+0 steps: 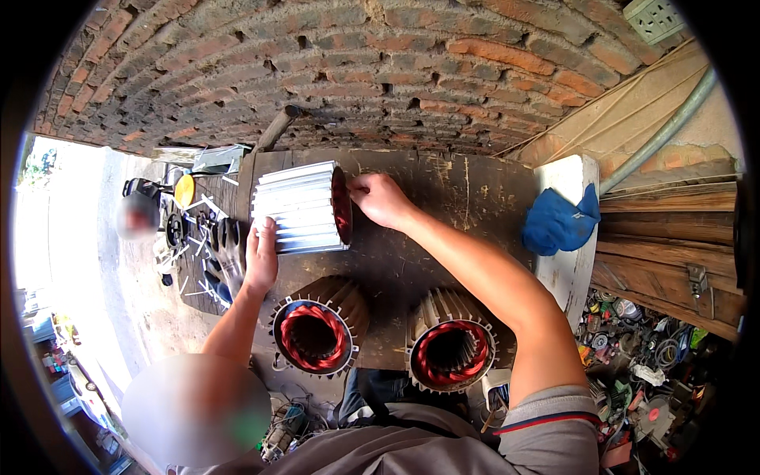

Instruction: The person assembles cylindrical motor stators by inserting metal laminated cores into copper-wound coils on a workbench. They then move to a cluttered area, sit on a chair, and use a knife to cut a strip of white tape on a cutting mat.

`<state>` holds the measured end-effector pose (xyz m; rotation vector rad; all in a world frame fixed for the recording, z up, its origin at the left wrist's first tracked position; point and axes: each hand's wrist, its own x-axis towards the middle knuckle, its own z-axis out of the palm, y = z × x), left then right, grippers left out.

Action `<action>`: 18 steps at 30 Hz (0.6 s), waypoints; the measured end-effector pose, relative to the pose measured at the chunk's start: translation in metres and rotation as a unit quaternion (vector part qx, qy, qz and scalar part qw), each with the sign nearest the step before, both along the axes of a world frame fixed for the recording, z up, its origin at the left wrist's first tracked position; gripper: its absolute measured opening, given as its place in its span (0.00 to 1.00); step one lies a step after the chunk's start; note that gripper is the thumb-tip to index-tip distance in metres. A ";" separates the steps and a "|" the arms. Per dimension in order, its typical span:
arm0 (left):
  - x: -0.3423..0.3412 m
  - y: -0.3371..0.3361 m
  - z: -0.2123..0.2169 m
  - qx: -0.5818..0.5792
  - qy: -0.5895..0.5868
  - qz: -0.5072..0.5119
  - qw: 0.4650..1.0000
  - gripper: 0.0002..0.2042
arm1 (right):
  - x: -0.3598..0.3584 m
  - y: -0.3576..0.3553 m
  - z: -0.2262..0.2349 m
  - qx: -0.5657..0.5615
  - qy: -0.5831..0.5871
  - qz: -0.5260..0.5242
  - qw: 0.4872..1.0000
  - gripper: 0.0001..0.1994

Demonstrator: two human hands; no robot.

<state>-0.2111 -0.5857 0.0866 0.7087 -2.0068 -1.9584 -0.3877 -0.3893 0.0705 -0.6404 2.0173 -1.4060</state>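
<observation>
A silver finned motor stator (pixel 297 210) lies on its side on the dark workbench, its open end with red windings (pixel 341 207) facing right. My left hand (pixel 262 252) grips its near left side, fingers against the fins. At the open end, my right hand (pixel 381 199) has its fingers bent and closed beside the windings; whatever they hold is too small or hidden to make out. Closer to me stand two more finned stators, one on the left (pixel 356 305) and one on the right (pixel 413 336), with red windings showing in their open tops.
A blue cloth (pixel 560 222) hangs over a white board (pixel 582 261) at the right. Black-and-grey gloves (pixel 229 257), white strips and a yellow disc (pixel 184 191) lie on the left. A brick wall (pixel 356 79) rises behind the bench (pixel 443 206). Mixed scrap (pixel 649 372) covers the lower right.
</observation>
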 end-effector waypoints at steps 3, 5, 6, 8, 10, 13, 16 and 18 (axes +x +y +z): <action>0.005 -0.009 -0.007 -0.019 -0.014 0.000 1.000 0.18 | 0.003 -0.004 0.011 -0.081 0.075 -0.037 0.993 0.11; 0.004 -0.009 -0.007 -0.016 -0.035 0.001 0.999 0.19 | 0.008 -0.010 0.011 -0.114 0.116 -0.042 0.986 0.11; 0.003 -0.011 -0.006 -0.016 -0.043 0.003 0.999 0.19 | 0.009 -0.015 0.012 -0.121 0.127 -0.049 0.983 0.11; 0.003 -0.011 0.000 -0.067 -0.069 -0.023 0.995 0.19 | 0.013 -0.017 0.014 -0.102 0.154 -0.053 0.981 0.11; 0.001 -0.005 0.004 -0.049 -0.048 -0.028 0.997 0.19 | 0.016 -0.020 0.009 -0.106 0.198 -0.053 0.973 0.12; -0.011 0.004 0.011 0.015 -0.019 -0.020 1.000 0.14 | 0.012 -0.035 0.002 -0.054 0.262 -0.027 0.963 0.14; -0.014 0.013 0.018 0.011 -0.004 0.019 1.000 0.13 | -0.001 -0.029 0.007 -0.079 0.226 0.014 0.971 0.15; -0.011 0.009 0.011 0.022 0.000 0.028 0.999 0.12 | -0.010 -0.017 0.015 -0.087 0.161 0.054 0.982 0.15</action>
